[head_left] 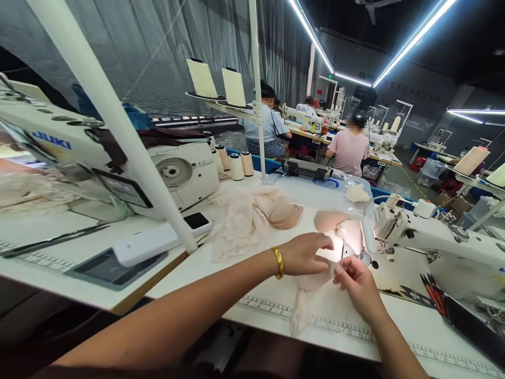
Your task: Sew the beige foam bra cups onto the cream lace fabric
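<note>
Head view: a sewing desk [252,310] with two bare hands at work.
Left hand [305,255]: gold bangle [279,261] on the wrist, grip pinched on the pale fabric [315,287].
Right hand [357,284]: grip closed on the same fabric's edge, just beside the left.
Fabric: lies on the desk under the lamp glare, by the sewing machine [426,239].
Behind: stacked cups [284,213], thread cones [236,164], two seated people well apart.

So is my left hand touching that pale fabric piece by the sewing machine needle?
Touching. The head view shows the left hand with fingers pressed flat on the pale fabric piece, no gap visible.
</note>
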A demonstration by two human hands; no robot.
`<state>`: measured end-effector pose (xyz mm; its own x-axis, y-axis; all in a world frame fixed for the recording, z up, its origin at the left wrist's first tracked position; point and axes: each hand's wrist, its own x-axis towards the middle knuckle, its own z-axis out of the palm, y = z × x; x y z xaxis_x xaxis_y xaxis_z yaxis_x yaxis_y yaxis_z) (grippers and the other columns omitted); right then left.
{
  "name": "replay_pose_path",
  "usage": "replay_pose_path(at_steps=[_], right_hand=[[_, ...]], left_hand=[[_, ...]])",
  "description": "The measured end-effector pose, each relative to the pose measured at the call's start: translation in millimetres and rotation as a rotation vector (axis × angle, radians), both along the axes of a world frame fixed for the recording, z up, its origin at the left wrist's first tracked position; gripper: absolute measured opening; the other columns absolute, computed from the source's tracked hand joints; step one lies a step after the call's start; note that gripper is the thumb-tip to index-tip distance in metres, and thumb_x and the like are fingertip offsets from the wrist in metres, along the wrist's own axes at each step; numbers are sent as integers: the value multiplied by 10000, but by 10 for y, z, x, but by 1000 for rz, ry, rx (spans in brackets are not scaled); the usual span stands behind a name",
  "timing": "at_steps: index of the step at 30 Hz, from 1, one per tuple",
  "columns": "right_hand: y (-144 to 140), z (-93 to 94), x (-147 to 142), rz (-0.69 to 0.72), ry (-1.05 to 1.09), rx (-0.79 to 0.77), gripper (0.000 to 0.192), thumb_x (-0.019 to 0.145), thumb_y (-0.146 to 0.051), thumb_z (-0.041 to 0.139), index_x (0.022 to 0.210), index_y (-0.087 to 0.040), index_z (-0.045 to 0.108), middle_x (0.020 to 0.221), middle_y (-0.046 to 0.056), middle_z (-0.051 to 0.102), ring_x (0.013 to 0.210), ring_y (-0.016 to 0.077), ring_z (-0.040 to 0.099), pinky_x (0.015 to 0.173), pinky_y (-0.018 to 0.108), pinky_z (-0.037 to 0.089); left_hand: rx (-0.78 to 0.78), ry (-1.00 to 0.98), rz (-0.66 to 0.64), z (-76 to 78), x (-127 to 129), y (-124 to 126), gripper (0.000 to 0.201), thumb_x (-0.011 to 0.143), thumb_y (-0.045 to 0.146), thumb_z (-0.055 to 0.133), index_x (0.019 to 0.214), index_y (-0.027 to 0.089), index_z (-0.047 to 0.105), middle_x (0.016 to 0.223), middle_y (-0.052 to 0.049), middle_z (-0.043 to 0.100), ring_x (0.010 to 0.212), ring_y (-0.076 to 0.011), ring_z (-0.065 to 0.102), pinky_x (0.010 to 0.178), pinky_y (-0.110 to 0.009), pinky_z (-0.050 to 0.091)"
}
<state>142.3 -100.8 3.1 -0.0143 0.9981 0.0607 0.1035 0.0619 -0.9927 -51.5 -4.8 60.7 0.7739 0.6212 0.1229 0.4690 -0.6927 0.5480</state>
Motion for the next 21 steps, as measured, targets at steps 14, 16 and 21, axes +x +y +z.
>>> replay_pose_path(at_steps=[14, 16, 21], right_hand=[[-360, 792, 146, -7, -672, 468, 123, 1001, -249, 519, 958, -238, 633, 784, -14, 646, 689, 135, 568, 617, 239, 423], [-358, 839, 119, 13, -717, 536, 121, 1003, -225, 512, 984, -241, 630, 821, -9, 666, 695, 134, 588, 614, 233, 434], [-332, 927, 82, -134, -895, 773, 119, 996, -161, 524, 1015, -234, 616, 790, 3, 668, 670, 146, 608, 582, 248, 436]], left_hand=[[-300, -248, -482, 187, 64, 79, 242, 759, 289, 708, 749, 188, 489, 871, 16, 587, 826, -142, 546, 775, -243, 457], [-245, -254, -478, 228, 44, 38, 237, 764, 272, 687, 730, 187, 468, 899, 8, 607, 840, -145, 555, 773, -238, 459], [-27, -293, -347, 284, 38, 28, 331, 814, 232, 602, 629, 197, 330, 575, 76, 342, 540, -85, 336, 525, -225, 297]])
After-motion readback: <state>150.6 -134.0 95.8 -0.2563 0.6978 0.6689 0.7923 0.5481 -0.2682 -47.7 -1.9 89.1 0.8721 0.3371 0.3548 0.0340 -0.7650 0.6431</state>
